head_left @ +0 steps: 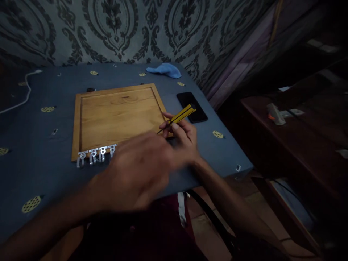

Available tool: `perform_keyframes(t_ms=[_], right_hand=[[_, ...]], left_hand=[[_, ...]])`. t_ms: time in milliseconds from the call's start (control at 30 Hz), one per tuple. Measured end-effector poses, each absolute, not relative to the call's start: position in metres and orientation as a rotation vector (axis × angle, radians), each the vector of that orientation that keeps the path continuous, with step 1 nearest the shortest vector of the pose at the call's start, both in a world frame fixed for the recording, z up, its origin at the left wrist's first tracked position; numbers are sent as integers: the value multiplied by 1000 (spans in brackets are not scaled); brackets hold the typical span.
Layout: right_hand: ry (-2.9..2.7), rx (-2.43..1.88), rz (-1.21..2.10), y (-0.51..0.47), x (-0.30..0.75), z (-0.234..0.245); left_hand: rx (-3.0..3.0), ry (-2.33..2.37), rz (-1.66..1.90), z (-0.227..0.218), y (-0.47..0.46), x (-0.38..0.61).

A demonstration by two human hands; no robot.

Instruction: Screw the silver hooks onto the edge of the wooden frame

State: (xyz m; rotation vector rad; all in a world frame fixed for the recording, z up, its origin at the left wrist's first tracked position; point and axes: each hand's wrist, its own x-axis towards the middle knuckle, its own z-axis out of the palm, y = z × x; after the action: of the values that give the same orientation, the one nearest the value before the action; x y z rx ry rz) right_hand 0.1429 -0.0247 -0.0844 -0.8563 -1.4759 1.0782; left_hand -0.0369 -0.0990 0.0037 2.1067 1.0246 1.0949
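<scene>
My right hand (182,132) is closed around a screwdriver (182,114) with a yellow and black handle. Its thin shaft points down to the left, over the right side of a framed wooden board (116,116). In front of the board's near right part is my left hand (141,168), smeared by motion, so its fingers cannot be made out. A row of shiny metal hooks (94,155) runs along the near edge of the board. My left hand hides the right part of that row.
A black phone (201,113) lies right of the board on the blue patterned tablecloth (35,137). Behind are a blue cloth (165,69) and, at far left, a white cable (28,87). The table's right edge drops to the floor beside dark red furniture (272,119).
</scene>
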Motion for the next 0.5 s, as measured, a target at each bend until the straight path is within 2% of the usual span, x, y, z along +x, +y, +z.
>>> perform_keyframes(t_ms=[233,500], right_hand=[[-1324,-806,1116,-27,146,-90],[-1408,-774,1173,-32,144,-90]], left_hand=[[2587,1436,670,-64,-58,-43],[2572,1482,581,-70,-60,-40]])
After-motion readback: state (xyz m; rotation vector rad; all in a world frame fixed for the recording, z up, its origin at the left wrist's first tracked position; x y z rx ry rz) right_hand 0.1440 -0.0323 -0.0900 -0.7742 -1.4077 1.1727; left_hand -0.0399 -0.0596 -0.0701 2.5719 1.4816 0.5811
